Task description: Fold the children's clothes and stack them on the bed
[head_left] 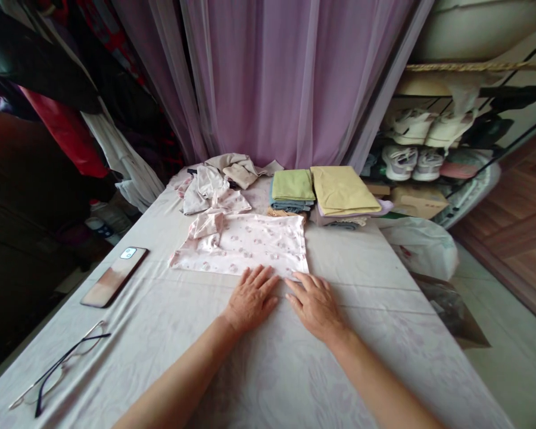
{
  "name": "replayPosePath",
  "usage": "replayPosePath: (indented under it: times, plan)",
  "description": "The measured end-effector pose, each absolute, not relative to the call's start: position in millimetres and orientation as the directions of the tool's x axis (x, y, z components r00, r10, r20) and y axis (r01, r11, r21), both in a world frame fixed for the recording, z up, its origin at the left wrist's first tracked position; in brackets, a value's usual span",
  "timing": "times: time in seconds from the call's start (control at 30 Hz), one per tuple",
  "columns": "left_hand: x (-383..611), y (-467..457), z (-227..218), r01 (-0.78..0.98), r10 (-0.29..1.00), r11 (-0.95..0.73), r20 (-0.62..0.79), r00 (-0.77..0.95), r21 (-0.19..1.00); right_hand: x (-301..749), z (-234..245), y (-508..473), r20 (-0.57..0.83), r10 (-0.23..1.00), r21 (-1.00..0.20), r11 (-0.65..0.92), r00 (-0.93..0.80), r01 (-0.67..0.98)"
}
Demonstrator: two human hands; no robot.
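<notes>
Cloth-covered and pale, with a faint floral pattern, the bench (pixel 272 381) fills most of the view and narrows towards a sheer purple curtain (pixel 259 77) that hangs in folds behind its far edge. On the left, dark, red and whitish clothes (pixel 75 125) hang in shadow. To the right stands a rack (pixel 524 89) with pale shoes (pixel 413 128) on two levels, and below it a whitish plastic bag (pixel 422 244) sits beside the bench.

On the bench, the pink printed garment (pixel 263 241) lies spread near the middle, its near edge fairly straight and its left part folded over on top. Just behind it, to the left, is a loose heap of pale and beige clothes (pixel 209 182). Two folded stacks stand side by side at the far right: one topped with yellow cloth (pixel 346 187), the other with green cloth (pixel 292 185).

Both hands rest palm down, holding nothing. The left hand (pixel 252 301) has its fingers slightly spread, with the tips at the garment's near edge. The right hand (pixel 315 304) is likewise loosely spread, fingertips by the near right corner; whether they press the fabric cannot be told.

Well apart on the left lie a phone (pixel 114 280), back up, and unfolded glasses (pixel 62 363).
</notes>
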State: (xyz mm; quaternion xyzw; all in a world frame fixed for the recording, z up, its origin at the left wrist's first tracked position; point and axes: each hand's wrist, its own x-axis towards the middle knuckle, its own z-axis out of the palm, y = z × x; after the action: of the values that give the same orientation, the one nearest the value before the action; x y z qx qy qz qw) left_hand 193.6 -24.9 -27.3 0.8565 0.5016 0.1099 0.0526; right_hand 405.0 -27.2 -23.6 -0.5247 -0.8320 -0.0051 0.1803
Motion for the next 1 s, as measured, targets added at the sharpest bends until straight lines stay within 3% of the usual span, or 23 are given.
replayPosePath:
  times: [0.07,0.17,0.6,0.73,0.83,1.0]
  plan:
    - [199.0,-23.6,-26.1,0.858,0.883,-0.469,0.093,0.460,0.209,420.3,-28.3,-14.8,0.377,0.859,-0.246,0.454,-0.347,0.856]
    - [197.3,-24.3,-23.1,0.872,0.893,-0.447,0.051,0.446,0.201,440.2,-35.4,3.9,0.429,0.886,-0.306,0.325,-0.175,0.895]
    - [198.9,-26.7,-22.0,0.882,0.909,-0.416,0.072,0.410,0.221,414.2,-34.0,22.2,0.334,0.938,-0.379,0.047,0.089,0.924]
    - [198.6,-27.6,-24.1,0.885,0.914,-0.405,0.109,0.390,0.230,406.2,-38.2,28.1,0.348,0.931,-0.421,0.051,0.109,0.906]
    - [198.8,-28.3,-25.1,0.885,0.915,-0.404,0.119,0.386,0.232,402.2,-35.2,28.0,0.269,0.956,-0.387,-0.003,0.116,0.922]
    - [198.7,-28.9,-27.2,0.900,0.927,-0.373,0.117,0.355,0.226,394.1,-20.5,23.5,0.115,0.977,-0.214,-0.153,0.181,0.965]
